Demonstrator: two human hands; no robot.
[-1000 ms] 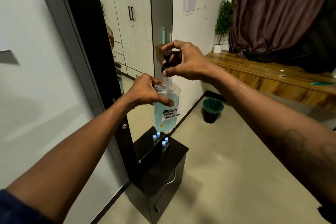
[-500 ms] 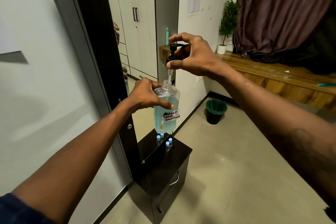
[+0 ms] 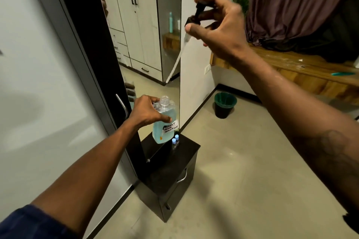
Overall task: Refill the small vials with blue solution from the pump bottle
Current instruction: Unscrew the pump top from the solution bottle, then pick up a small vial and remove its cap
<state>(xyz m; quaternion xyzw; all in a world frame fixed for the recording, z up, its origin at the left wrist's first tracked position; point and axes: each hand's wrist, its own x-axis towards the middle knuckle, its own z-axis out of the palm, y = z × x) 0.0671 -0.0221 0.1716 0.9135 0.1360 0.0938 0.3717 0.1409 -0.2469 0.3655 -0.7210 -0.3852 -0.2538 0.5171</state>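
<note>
My left hand (image 3: pixel 146 111) grips the neck and shoulder of a clear bottle (image 3: pixel 165 130) half full of blue solution, with a handwritten white label. Its mouth is uncovered and it is held just above the black cabinet (image 3: pixel 174 163). High above it, my right hand (image 3: pixel 217 23) pinches the black pump head (image 3: pixel 195 17), whose long white dip tube (image 3: pixel 175 64) hangs down and left, clear of the bottle. Two small vials with blue caps (image 3: pixel 174 139) stand on the cabinet top right beside the bottle's base.
A tall mirror (image 3: pixel 147 44) in a dark frame rises behind the cabinet. A green-lined black bin (image 3: pixel 225 105) stands on the floor to the right. A wooden shelf (image 3: pixel 303 72) runs along the right wall under a brown curtain.
My right hand has lifted the pump head and its tube fully out of the bottle and up to the right. My left hand has lowered the bottle towards the cabinet top.
</note>
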